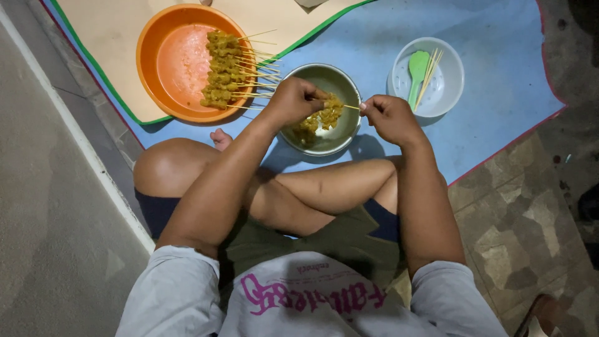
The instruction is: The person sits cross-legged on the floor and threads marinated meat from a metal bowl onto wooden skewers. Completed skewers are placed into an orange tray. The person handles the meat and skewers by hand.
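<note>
While the skewer (350, 107) lay horizontal, pointing left, right hand (388, 117) pinched its end; left hand (296, 100) gripped meat pieces (327, 114).

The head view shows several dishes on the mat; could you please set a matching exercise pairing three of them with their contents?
Things:
1. orange bowl
2. metal bowl
3. white bowl

Contents:
A. green spoon and bare bamboo skewers
B. row of finished meat skewers
C. loose marinated meat pieces

Pairs: 1-B, 2-C, 3-A
</note>
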